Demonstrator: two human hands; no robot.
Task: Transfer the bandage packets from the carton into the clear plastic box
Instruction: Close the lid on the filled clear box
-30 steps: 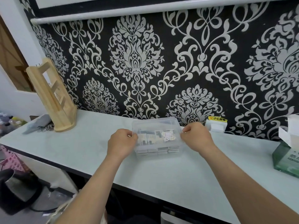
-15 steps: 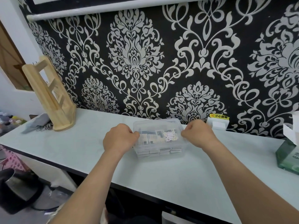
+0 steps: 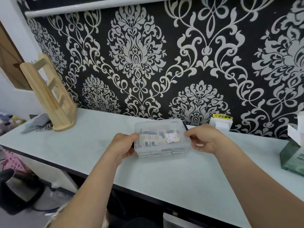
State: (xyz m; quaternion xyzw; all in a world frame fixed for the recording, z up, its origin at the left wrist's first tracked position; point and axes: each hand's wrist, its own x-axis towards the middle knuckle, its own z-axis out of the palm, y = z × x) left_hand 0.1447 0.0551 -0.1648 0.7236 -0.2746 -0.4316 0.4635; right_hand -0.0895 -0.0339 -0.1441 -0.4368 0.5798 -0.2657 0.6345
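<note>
On pale worktop (image 3: 164,178), mid-frame: clear plastic box (image 3: 162,139), lid on, bandage packets (image 3: 156,153) stacked inside, sticker (image 3: 172,137) on lid. Left hand (image 3: 122,145) grip clamped on box's left end, right hand (image 3: 205,139) on right end. Green carton (image 3: 292,156) well apart at right edge, flaps open. Wooden rack (image 3: 49,94) far left, against patterned wall. White socket (image 3: 221,123) behind right hand.

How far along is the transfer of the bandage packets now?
Mostly done, it seems: the clear plastic box is packed with packets and its lid is on. The left hand and right hand grip its ends. The green carton stands open at right; its inside is not visible.
</note>
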